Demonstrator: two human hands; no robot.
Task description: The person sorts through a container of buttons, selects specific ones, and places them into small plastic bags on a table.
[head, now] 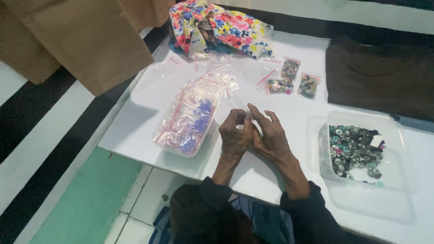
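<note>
On a white counter [149,97], a clear tub of buttons [355,151] sits right of the left hand [235,138] and right hand [270,135], together pinching a small clear bag [248,115]; a steady grip likely helps.

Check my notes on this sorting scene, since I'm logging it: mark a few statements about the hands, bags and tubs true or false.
1. Both hands, left hand and right hand, meet over the white board. True.
2. The tub of buttons sits on the person's left. False: on the right.
3. Three small filled bags lie beyond the hands. True.
4. The floral cloth covers the buttons. False: it lies at the far edge.
</note>
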